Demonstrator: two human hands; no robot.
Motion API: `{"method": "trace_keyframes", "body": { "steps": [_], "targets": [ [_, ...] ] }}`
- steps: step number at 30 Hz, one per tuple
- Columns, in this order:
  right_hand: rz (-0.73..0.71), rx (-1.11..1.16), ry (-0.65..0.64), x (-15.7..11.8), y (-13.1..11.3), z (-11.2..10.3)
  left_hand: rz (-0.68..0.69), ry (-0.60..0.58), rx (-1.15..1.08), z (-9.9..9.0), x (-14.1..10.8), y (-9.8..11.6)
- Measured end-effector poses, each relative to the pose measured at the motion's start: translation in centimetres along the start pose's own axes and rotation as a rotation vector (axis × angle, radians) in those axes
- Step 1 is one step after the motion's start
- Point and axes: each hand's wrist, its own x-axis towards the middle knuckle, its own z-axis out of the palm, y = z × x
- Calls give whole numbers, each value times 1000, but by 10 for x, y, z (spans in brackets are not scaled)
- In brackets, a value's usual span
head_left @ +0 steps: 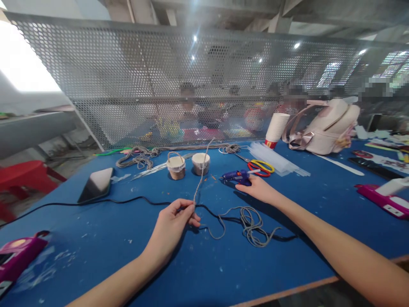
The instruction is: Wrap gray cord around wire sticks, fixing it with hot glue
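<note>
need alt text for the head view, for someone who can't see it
A person's left hand pinches a thin gray strand while the right hand holds a blue glue gun over a blue table. Beyond stand two small white-topped containers, one handled.

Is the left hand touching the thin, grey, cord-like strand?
Touching: the head view shows the left hand pinching the strand near its lower end.
</note>
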Motion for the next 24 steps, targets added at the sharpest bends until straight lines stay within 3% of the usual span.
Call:
{"method": "trace_keyframes", "body": {
  "steps": [5,7,9,11,15,19,24],
  "targets": [
    [-56,-447,50,-33,-16,-30,13,0,-27,1,-1,0],
    [-36,-464,90,-50,-32,-36,24,-1,-23,1,-1,-1],
    [-133,-254,31,-64,-53,-30,34,-1,-14,2,-1,-1],
    [-222,42,-105,-71,-75,-14,51,0,4,2,-2,-1],
    [-103,346,-246,-62,-104,31,104,5,59,1,-3,0],
    [-43,694,-274,-47,-111,62,166,9,112,-3,-3,-1],
    [59,896,-216,-45,-113,72,176,13,103,-3,-5,0]
  ]
}}
